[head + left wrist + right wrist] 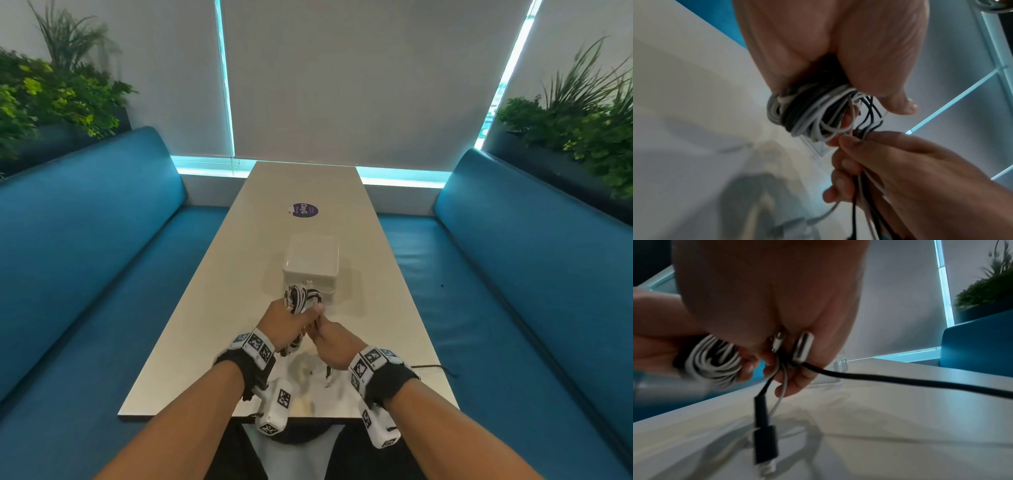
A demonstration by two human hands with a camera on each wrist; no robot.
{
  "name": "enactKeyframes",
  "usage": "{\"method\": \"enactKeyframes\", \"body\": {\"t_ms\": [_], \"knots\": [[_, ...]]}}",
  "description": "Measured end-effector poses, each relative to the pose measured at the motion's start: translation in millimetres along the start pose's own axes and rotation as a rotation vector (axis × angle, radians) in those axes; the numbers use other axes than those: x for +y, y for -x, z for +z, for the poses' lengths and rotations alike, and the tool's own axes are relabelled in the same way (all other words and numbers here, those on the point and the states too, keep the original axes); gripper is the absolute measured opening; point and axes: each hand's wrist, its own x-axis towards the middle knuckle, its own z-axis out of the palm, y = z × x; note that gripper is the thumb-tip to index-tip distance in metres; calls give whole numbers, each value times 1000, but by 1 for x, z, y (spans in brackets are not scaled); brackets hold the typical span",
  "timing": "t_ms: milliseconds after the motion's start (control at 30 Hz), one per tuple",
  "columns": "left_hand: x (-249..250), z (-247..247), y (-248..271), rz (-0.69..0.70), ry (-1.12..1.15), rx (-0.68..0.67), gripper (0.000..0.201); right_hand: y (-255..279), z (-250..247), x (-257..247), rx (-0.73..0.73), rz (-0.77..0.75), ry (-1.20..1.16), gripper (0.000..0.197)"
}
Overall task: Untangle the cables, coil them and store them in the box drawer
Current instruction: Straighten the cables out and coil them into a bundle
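Currently coiling: left hand (286, 323) grips the wound cables (301, 297); right hand (334, 344) pinches loose ends; next, probably, tuck ends; drawer box (311, 265) apparently closed.

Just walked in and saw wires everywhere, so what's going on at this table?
A person is winding cables at the table. The left hand grips a coil of black and white cables wrapped round its fingers. The right hand pinches the loose ends, with a black plug dangling just above the tabletop and one black cable trailing off along it. The white box sits just beyond the hands; nothing looks stored yet, though its drawer is hidden behind the coil.
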Motion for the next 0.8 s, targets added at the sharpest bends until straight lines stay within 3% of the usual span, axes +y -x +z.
{"method": "enactKeyframes", "body": {"t_ms": [167, 300, 433, 500, 633, 800], "knots": [[3, 4, -2, -86, -2, 54, 35, -2, 5, -7, 53, -60, -30, 27], [-1, 6, -2, -349, 100, 34, 69, -1, -4, -24, 129, -227, -189, 37], [-7, 9, -6, -389, 299, 38, 81, -5, -6, -28, 65, -225, -141, 25], [-7, 9, -8, -408, 386, 25, 82, -6, -5, -23, 40, -150, -69, 31], [-7, 8, -12, -421, 453, 43, 75, -10, 1, -12, 55, -173, 28, 39], [-5, 6, -11, -365, 492, 79, 55, -12, 3, -6, 194, -154, -105, 44]]}}
